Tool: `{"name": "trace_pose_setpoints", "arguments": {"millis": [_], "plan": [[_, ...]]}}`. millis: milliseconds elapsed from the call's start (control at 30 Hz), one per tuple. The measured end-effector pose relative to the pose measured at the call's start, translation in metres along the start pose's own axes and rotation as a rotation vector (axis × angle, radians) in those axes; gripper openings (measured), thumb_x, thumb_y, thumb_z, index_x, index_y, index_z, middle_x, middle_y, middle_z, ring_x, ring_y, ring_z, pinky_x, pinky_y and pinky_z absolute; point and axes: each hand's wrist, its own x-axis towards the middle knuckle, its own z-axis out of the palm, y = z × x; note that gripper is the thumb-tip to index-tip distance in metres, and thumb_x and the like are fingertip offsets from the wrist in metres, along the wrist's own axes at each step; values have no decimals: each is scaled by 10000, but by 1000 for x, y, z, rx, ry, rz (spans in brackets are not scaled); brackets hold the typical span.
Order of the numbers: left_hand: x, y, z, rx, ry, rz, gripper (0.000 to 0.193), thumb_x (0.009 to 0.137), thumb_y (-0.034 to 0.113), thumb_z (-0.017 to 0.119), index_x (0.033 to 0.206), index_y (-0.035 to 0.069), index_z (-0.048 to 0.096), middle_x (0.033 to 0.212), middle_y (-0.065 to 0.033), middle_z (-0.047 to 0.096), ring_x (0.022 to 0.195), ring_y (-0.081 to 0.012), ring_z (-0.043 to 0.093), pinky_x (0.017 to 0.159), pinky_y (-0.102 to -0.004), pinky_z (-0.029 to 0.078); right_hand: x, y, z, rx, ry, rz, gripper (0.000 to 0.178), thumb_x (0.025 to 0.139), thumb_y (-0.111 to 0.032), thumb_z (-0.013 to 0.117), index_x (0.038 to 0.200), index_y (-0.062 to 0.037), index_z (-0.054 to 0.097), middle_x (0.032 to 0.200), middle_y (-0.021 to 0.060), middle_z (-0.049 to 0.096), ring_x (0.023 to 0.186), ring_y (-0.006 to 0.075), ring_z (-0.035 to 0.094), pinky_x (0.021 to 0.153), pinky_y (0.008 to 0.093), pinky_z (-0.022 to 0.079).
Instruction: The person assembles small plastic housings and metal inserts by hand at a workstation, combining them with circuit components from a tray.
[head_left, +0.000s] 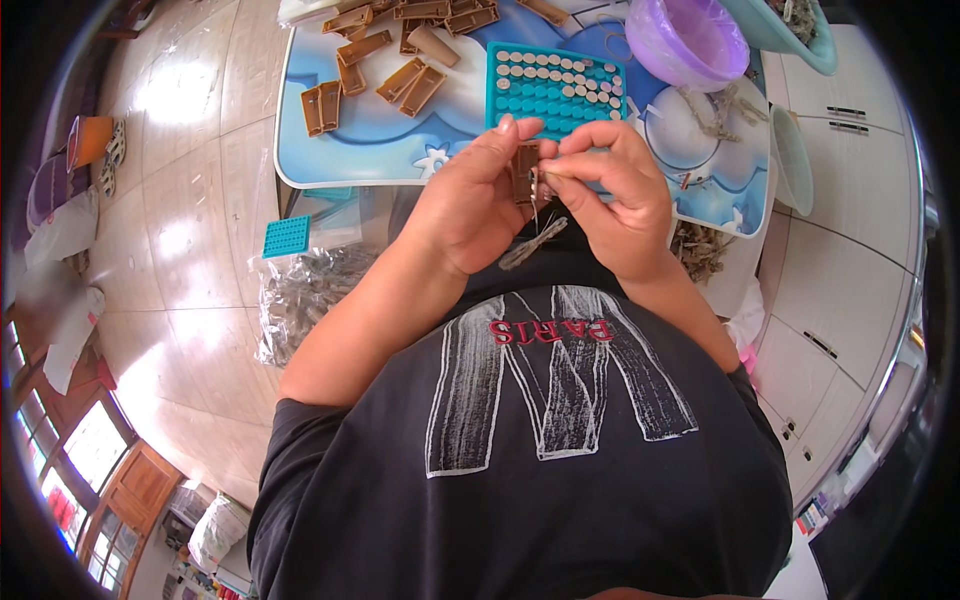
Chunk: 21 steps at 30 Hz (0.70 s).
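Above my lap, my left hand [472, 195] is closed around a small brown trough-shaped piece [523, 172], holding it upright. My right hand [615, 195] pinches thumb against fingertips at the piece's right edge. What lies in that pinch is too small to make out. Below the brown piece hangs a grey-brown twisted bundle [533, 246], with a thin pale strand running up from it toward my fingers. Just beyond my hands, a teal tray [535, 104] with rows of round cups stands on the table, many of them holding small silvery discs.
Several brown trough-shaped pieces [410, 86] lie on the blue patterned table [400, 150]. A lined purple basin [690, 45] and a teal basin [822, 45] stand at the far right. More grey-brown bundles [715, 115] lie nearby. A clear bag [310, 290] sits below left.
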Motion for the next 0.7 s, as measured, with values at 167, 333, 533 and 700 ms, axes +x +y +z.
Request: {"name": "trace_pose_setpoints", "arguments": {"millis": [167,333,533,700], "plan": [[4,-6,-4,-27,-57,-59,366,974,339,455,1158,29,515,979,-66,610,854,-156,588,782,-311,487,0,8,8,-119,12,-2,121,710,-10,716,802,-64,660,847,38,581,786,201,571,690,308,430],[5,-6,-7,-27,-95,-49,375,993,314,410,1173,0,509,991,-79,610,866,-167,598,823,-327,496,-2,16,8,-232,22,-23,119,700,-36,719,792,-90,667,830,14,584,777,219,557,681,330,424],[4,-4,-11,29,-166,-42,455,1013,347,306,1257,1,473,1138,-98,583,1027,-188,578,939,-358,452,-2,17,6,-248,30,4,107,700,-58,722,784,-101,670,821,9,582,757,218,547,684,337,419],[3,-2,-10,67,-136,-46,444,1015,323,302,1263,-5,472,1147,-97,580,1043,-194,574,957,-365,438,1,19,4,-344,15,-100,110,692,-71,727,778,-112,672,802,-2,583,744,211,543,675,334,407]]}}
